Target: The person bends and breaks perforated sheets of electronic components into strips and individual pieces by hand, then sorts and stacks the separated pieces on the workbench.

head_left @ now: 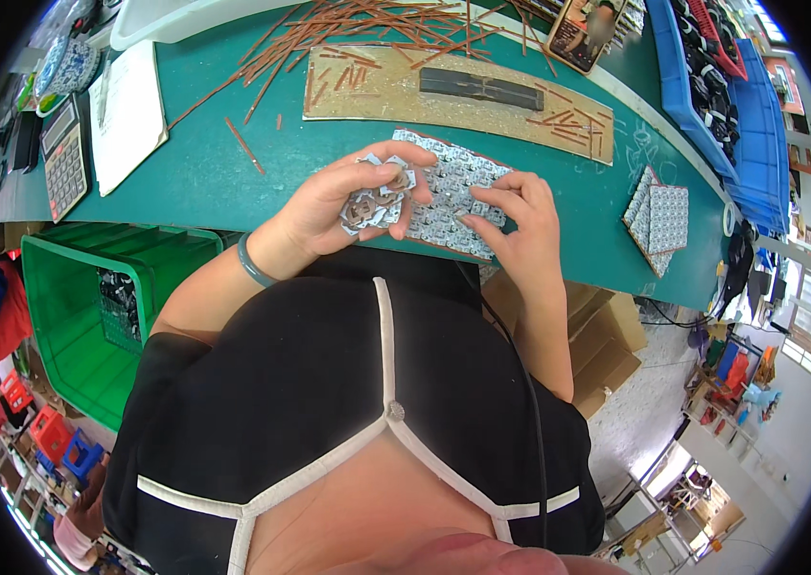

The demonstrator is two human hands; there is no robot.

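Observation:
My left hand (pixel 321 204) is curled around a loose bunch of small flat pieces (pixel 379 203), silvery white and brown with angular edges. Its fingertips lie over the left side of a panel (pixel 453 177) with a repeating pale grey and dark pattern and a thin reddish-brown edge. Flat on the green table, the panel sits close to the near edge. My right hand (pixel 527 222) hovers at the panel's right side, thumb and fingers bent toward its surface. A gap shows between thumb and forefinger, with nothing visible in it.
Behind the panel lies a tan board (pixel 377 91) with a dark bar (pixel 482 88) and short brown strips. Long brown strips (pixel 348 29) are heaped beyond. Similar panels (pixel 666 216) are stacked at right, near blue bins (pixel 755 125). A calculator (pixel 65 158), papers (pixel 127 120) and green crate (pixel 75 316) are left.

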